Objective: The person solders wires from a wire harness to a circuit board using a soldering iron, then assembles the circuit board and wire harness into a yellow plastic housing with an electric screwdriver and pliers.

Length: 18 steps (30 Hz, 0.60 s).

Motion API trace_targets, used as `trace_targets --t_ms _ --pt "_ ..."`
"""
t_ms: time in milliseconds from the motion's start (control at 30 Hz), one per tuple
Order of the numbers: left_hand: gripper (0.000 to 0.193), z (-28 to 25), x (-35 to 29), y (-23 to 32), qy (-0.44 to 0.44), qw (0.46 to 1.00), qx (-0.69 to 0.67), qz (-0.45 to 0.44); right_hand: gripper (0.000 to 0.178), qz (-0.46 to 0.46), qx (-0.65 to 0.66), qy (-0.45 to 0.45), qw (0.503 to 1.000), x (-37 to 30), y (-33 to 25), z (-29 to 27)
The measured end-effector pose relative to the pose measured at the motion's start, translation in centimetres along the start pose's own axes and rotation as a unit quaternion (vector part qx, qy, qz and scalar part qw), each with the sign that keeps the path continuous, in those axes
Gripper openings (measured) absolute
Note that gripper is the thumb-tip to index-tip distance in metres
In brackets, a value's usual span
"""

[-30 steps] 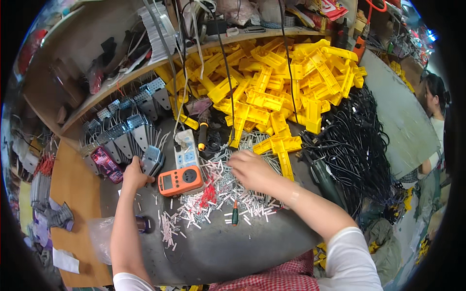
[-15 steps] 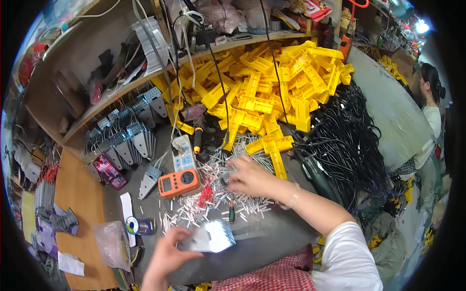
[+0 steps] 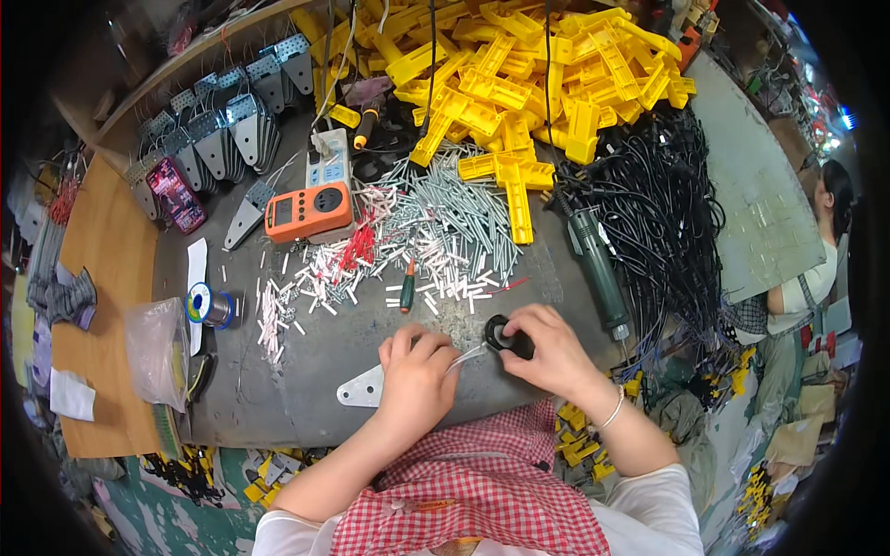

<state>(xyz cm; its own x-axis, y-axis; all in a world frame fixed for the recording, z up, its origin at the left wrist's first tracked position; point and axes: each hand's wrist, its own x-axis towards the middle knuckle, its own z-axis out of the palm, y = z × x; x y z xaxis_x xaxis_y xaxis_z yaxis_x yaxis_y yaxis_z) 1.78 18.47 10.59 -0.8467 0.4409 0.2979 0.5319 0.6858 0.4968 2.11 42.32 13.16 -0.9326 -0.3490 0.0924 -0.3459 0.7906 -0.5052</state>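
Observation:
Near the front of the dark table, my left hand (image 3: 419,375) is closed over a flat metal plate (image 3: 360,389). The plate's tapered end, with round holes, sticks out to the left; the rest is under my fingers. Thin white wires (image 3: 469,355) run from beside my left fingers toward a black ring-shaped part (image 3: 498,332). My right hand (image 3: 549,350) pinches this part between thumb and fingers. Just beyond the hands lies a small green-handled screwdriver (image 3: 408,289), beside scattered white sleeves (image 3: 324,283) and a heap of long silvery screws (image 3: 464,208).
Yellow plastic housings (image 3: 519,83) are piled at the back. Black cables (image 3: 658,222) and a green electric screwdriver (image 3: 596,269) lie right. An orange meter (image 3: 308,211), solder spool (image 3: 209,306), phone (image 3: 175,195) and stacked metal plates (image 3: 218,139) stand left. Another person (image 3: 830,213) sits far right.
My right hand has come back from the screw heap and now holds the black part. My left hand has moved right with the plate, which lies flatter. The view has tilted downward.

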Motion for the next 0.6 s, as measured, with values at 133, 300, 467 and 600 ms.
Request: trace_targets --t_ms 133,300,467,600 --pt "0.016 0.4 -0.4 0.4 0.024 0.998 -0.054 -0.02 0.043 0.198 0.572 -0.051 0.794 -0.5 -0.7 1.2" --pt "0.037 -0.5 -0.4 1.0 -0.017 0.997 0.063 0.047 0.054 0.1 0.346 -0.002 0.933 0.8 -2.2 2.3" --pt "0.074 -0.6 -0.5 1.3 0.024 1.0 -0.015 0.004 0.058 0.146 0.431 -0.13 0.881 0.8 -3.1 2.1" --pt "0.056 -1.0 -1.5 0.1 -0.023 0.998 -0.017 0.054 0.037 0.081 0.19 -0.173 0.963 6.7 -1.9 -1.7"
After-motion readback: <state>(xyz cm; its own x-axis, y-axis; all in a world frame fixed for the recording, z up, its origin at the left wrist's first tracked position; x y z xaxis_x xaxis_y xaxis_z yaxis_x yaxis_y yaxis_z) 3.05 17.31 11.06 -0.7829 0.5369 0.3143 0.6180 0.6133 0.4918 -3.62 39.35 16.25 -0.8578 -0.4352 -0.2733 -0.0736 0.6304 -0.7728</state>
